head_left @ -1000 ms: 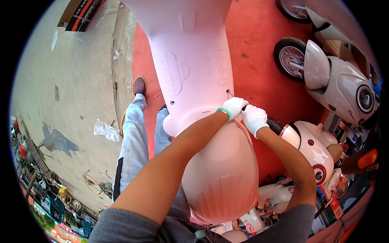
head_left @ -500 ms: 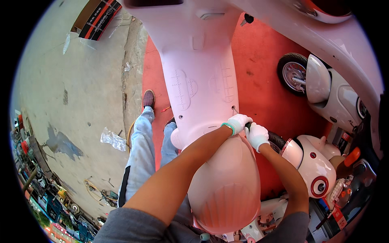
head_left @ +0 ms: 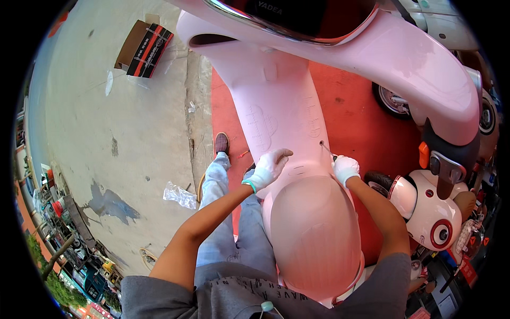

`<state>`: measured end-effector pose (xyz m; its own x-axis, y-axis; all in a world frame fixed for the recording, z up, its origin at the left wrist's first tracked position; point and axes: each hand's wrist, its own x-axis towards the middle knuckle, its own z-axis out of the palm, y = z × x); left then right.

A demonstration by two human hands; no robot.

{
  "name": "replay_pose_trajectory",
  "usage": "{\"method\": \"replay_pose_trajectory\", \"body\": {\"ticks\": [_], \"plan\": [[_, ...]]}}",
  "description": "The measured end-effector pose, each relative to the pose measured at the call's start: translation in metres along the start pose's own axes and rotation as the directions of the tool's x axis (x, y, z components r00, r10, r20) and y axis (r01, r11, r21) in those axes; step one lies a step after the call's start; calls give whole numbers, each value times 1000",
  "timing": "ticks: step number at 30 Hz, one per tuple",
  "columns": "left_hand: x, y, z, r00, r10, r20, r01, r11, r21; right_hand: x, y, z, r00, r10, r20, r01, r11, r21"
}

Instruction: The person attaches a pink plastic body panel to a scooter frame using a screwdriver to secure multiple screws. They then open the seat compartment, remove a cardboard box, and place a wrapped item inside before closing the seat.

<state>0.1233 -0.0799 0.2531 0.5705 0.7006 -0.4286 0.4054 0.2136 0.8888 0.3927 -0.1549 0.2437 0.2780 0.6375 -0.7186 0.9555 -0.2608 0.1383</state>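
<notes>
A pink scooter body stands in front of me, with its flat footboard (head_left: 287, 117) and rounded seat (head_left: 316, 234). My right hand (head_left: 346, 169), in a white glove, is closed round the handle of a screwdriver; its thin metal shaft (head_left: 328, 149) reaches a hole at the footboard's right edge. The glove covers most of the handle. My left hand (head_left: 270, 169), also gloved in white, hovers over the footboard's left side, just ahead of the seat. Its fingers are loosely bent and apart, and I see nothing held in them.
Large pink scooter front panels (head_left: 414, 69) arch across the top and right. White scooters (head_left: 430, 212) stand on the red mat (head_left: 345, 111) at the right. A black and orange cardboard box (head_left: 146, 50) and a clear plastic bag (head_left: 179, 195) lie on the concrete at the left.
My left hand has left the right hand and the screwdriver and moved left over the footboard. The right hand stays on the screwdriver. The whole view has shifted with my head.
</notes>
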Motion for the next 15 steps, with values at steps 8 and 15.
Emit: {"method": "replay_pose_trajectory", "body": {"ticks": [8, 15], "plan": [[-80, -3, -52, 966, -186, -179, 129, 948, -291, -4, -10, -2, 992, 124, -21, -115, 964, 239], [-111, 39, -116, 989, -146, 8, 142, 944, -297, -22, -6, -13, 953, 303, 16, -293, 903, 315]]}}
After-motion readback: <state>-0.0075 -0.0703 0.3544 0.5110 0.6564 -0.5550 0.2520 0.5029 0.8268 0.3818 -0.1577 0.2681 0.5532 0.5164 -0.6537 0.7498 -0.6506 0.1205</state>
